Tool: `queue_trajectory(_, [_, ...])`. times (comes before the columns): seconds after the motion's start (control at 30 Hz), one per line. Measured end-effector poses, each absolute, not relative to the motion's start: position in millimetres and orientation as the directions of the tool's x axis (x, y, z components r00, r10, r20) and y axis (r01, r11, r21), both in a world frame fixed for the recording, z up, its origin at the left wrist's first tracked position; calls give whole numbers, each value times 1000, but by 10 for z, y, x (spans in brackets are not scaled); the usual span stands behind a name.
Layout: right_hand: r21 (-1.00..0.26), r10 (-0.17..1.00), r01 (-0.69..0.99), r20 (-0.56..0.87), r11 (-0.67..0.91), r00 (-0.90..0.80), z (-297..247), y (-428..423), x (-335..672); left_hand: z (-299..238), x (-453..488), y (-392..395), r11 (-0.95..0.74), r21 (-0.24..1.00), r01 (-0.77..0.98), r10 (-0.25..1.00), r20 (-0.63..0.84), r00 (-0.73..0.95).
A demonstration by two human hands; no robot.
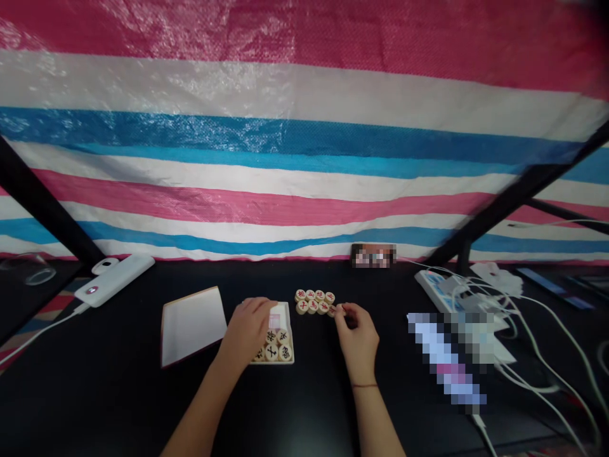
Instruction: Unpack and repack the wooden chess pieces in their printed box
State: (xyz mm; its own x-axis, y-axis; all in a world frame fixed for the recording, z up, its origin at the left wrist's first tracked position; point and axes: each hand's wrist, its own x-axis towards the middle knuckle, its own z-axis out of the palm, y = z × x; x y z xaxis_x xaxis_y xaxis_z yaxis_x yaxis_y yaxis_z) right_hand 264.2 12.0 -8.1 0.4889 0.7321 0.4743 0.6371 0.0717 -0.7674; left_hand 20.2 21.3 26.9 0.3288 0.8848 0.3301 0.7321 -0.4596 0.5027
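A white box (291,320) holds several Chinese chess pieces (271,352) with black characters. My left hand (250,327) lies over the box's left side, its fingers bent and pressed together; its fingertips, and whatever they grip, are hidden. To the right of the box, two short rows of chess pieces with red characters (313,307) stand face up on the black table. At the right end of the nearer row, my right hand (358,330) pinches a red-character chess piece (332,310) between thumb and forefinger. That piece is partly covered by the fingers.
An open lid (193,327) lies left of the box. A white power bank (115,280) with a cable sits at far left. On the right are a phone (445,358), a power strip (431,289) and tangled white cables. A striped sheet (285,190) hangs behind the table.
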Motion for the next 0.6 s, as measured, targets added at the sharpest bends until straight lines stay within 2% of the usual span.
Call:
queue_trajectory(0.2, [-767, 849, 641, 358, 31, 388, -190, 144, 2692, 157, -43, 348, -389, 459, 799, 871, 466, 156])
queue_trajectory(0.33, [-764, 846, 645, 338, -8, 411, -180, 136, 2677, 66, -105, 401, -384, 434, 815, 859, 492, 142])
queue_trajectory(0.47, [-723, 842, 689, 334, -60, 423, -190, 141, 2700, -12, -106, 435, -370, 362, 856, 860, 481, 169])
queue_trajectory(0.6, [-700, 860, 711, 318, -71, 399, -219, 151, 2715, -36, -93, 442, -338, 314, 887, 894, 401, 198])
